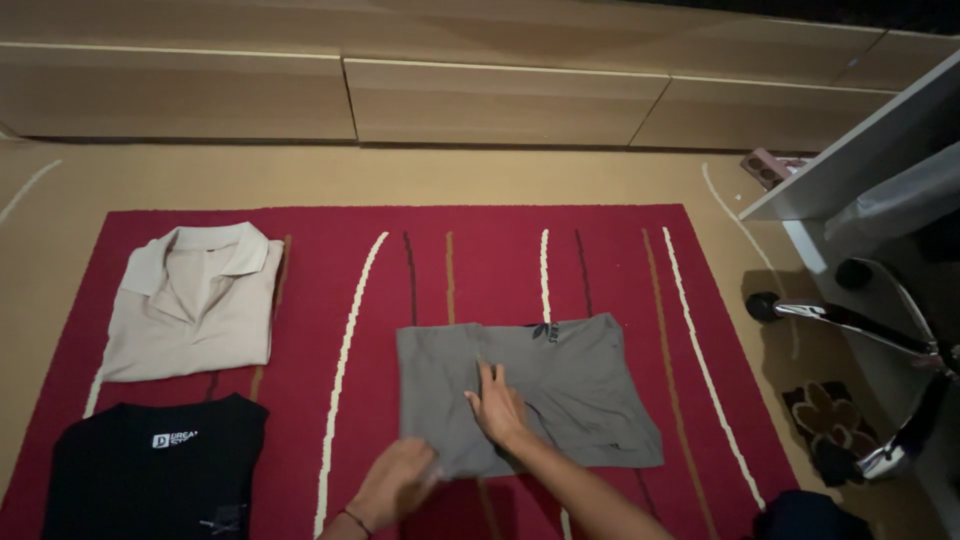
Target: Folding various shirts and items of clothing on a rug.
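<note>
A grey shirt [580, 375], partly folded, lies on the red striped rug [480, 260] just right of centre. My right hand [497, 407] rests flat on the middle of the grey cloth, fingers spread. My left hand [398, 483] pinches the shirt's near left corner at the lower edge. A folded beige collared shirt [195, 305] lies at the rug's left. Below it sits a folded black shirt [155, 470] with a small white print.
Low wooden drawers [500, 100] line the far wall. A white desk edge [850, 160] and a chrome chair base [880, 340] stand at the right. A small dark flowered mat [830, 415] lies under the chair. Dark cloth [805, 515] shows at the bottom right.
</note>
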